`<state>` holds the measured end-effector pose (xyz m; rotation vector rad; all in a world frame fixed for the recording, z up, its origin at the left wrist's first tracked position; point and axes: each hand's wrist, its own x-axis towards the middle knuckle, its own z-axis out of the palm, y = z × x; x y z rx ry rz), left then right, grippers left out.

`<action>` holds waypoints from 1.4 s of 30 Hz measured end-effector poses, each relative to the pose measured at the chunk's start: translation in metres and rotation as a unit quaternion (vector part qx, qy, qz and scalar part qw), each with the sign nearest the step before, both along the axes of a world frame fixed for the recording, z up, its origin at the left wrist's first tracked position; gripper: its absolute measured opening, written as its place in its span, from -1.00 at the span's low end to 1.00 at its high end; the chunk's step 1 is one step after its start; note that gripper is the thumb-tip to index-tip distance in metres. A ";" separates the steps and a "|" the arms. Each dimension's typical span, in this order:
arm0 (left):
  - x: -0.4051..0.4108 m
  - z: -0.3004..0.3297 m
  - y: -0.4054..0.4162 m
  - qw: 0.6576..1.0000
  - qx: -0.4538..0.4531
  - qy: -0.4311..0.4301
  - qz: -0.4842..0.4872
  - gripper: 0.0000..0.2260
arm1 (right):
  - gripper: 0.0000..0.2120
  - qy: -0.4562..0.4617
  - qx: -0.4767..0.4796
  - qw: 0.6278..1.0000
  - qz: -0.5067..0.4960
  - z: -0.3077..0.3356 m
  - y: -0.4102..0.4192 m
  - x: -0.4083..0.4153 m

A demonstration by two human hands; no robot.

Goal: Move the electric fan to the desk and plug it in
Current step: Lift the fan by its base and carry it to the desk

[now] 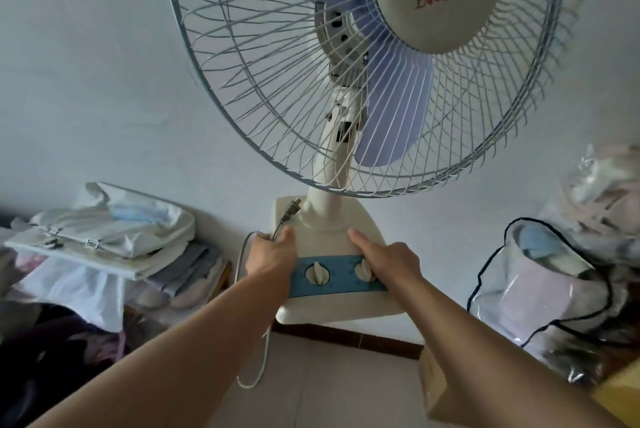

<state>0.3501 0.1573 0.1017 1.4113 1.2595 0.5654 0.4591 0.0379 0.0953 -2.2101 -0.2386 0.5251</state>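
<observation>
fan: cream electric fan (332,237) right in front of the camera, upright, wire cage and pale purple blades filling the top of the view. Its base sits at the far end of a pale surface against the white wall (104,64); can't say for sure if that surface is a desk.

left hand: left hand (272,256) is on the left edge of the base, fingers (287,233) curled round the edge and pinning the grey power cord (242,261) against it.

right hand: right hand (388,259) lies on top of the base, right side, just over the right knob. The fingers look mostly straight, pressing flat on the plastic, thumb side hidden, so not a real grip as far as I can see.

plug: two-pin plug (289,211) lies loose on the back left corner of the base, not in any socket.

controls: blue panel (339,275) with two white knobs across the front.

cord: loops down off the left side below the base.

clutter: folded clothes pile (110,233) on the left, clear plastic storage bag (540,285) with bedding on the right.
</observation>
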 end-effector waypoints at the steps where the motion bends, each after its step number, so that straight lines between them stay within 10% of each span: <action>1: -0.006 0.004 -0.005 1.000 -0.001 -0.001 0.011 -0.57 | -0.14 -0.001 0.001 1.000 0.013 0.005 -0.003 -0.003; 21: -0.189 0.040 -0.079 0.950 0.003 -0.042 0.309 -0.54 | -0.09 -0.038 0.003 0.953 0.301 0.060 0.003 -0.141; 42: -0.597 0.068 -0.214 0.826 0.053 0.051 0.559 -0.51 | -0.13 -0.009 0.071 0.800 0.595 0.078 -0.026 -0.549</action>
